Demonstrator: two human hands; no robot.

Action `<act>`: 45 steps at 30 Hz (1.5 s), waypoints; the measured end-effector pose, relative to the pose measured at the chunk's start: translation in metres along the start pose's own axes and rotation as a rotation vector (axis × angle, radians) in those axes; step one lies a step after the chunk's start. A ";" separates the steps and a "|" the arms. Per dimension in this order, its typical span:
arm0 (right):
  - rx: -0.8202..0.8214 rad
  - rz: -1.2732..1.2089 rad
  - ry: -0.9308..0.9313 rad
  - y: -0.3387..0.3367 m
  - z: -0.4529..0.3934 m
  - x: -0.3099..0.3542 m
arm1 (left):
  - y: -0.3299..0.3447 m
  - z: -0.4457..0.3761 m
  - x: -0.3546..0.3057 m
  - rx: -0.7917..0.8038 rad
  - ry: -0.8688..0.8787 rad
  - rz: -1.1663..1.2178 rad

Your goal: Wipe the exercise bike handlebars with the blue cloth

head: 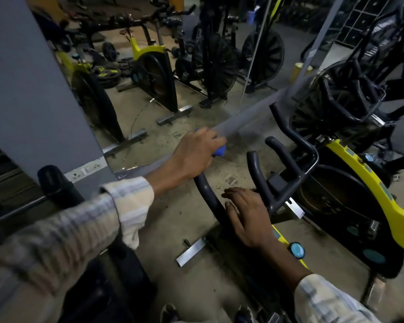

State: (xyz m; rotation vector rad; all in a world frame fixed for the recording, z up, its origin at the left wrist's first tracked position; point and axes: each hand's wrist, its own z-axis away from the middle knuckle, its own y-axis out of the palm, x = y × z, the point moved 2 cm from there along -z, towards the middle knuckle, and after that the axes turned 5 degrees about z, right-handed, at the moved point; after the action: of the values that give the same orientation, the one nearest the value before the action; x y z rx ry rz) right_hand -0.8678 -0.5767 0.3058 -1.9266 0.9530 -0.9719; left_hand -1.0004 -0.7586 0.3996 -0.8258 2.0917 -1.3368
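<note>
The dark grey handlebars (259,173) of a yellow and black exercise bike (369,183) stand in front of me, with several curved prongs. My left hand (194,155) grips the top end of the left outer bar (207,194), with the blue cloth (219,151) bunched under its fingers; only a small fold of cloth shows. My right hand (245,215) rests lower down on the same bar near the centre clamp, fingers straight and spread.
A wall mirror (173,66) ahead reflects more yellow bikes and fan bikes. A grey pillar (33,89) stands at the left with a black bar (56,183) before it. Another fan bike (350,94) is at the right. Bare concrete floor (173,229) lies below.
</note>
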 end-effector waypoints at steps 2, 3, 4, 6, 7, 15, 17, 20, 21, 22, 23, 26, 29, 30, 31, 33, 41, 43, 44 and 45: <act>-0.027 0.018 0.018 0.000 -0.007 0.006 | 0.001 0.010 0.004 -0.129 -0.010 0.056; -0.050 0.035 0.025 0.000 -0.012 0.008 | 0.005 0.015 0.004 -0.136 0.026 0.042; -0.080 0.054 0.035 -0.002 -0.017 0.008 | 0.011 0.018 0.005 -0.105 0.086 0.018; -0.143 0.107 0.059 -0.007 -0.026 0.000 | 0.025 0.022 0.005 -0.002 0.235 -0.036; -0.162 0.146 0.075 -0.010 -0.030 -0.006 | 0.031 0.025 0.005 0.041 0.295 -0.058; 0.046 0.162 0.182 -0.009 -0.049 -0.062 | 0.034 -0.010 -0.002 -0.172 0.149 0.198; 0.073 0.091 0.192 -0.003 -0.048 -0.067 | 0.025 -0.030 -0.008 -0.200 0.120 0.239; 0.045 0.049 0.186 0.002 -0.047 -0.071 | 0.024 -0.059 -0.016 -0.190 0.129 0.254; 0.030 0.033 0.178 0.003 -0.046 -0.072 | 0.025 -0.070 -0.018 -0.198 0.139 0.261; 0.017 0.012 0.169 0.003 -0.045 -0.073 | 0.027 -0.081 -0.020 -0.206 0.146 0.268; 0.007 -0.019 0.158 0.003 -0.044 -0.075 | 0.029 -0.094 -0.022 -0.215 0.149 0.275; -0.089 -0.177 0.146 -0.003 -0.041 -0.075 | 0.036 -0.129 -0.033 -0.221 0.179 0.299; -0.210 -0.387 0.297 -0.007 -0.035 -0.079 | 0.043 -0.160 -0.050 -0.210 0.235 0.329; -0.234 -0.418 0.376 -0.009 -0.033 -0.081 | 0.046 -0.168 -0.057 -0.202 0.263 0.348; -0.252 -0.426 0.442 -0.010 -0.033 -0.083 | 0.049 -0.176 -0.064 -0.179 0.300 0.355; -0.240 -0.446 0.506 -0.011 -0.037 -0.086 | 0.057 -0.191 -0.080 -0.095 0.421 0.315; -0.376 -0.432 0.760 0.000 -0.047 -0.101 | 0.097 -0.209 -0.097 0.194 0.832 0.082; -0.588 -0.373 0.855 -0.005 -0.050 -0.107 | 0.102 -0.208 -0.093 0.244 0.867 0.088; -0.669 -0.275 0.870 -0.009 -0.053 -0.110 | 0.104 -0.208 -0.090 0.257 0.852 0.112; -0.707 -0.122 0.878 -0.012 -0.055 -0.114 | 0.104 -0.209 -0.088 0.262 0.825 0.137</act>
State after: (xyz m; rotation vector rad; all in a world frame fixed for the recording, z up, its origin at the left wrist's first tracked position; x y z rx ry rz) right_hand -0.9611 -0.4899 0.3063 -2.1210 1.8836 -1.7988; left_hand -1.1102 -0.5344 0.3918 0.0162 2.3919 -2.0429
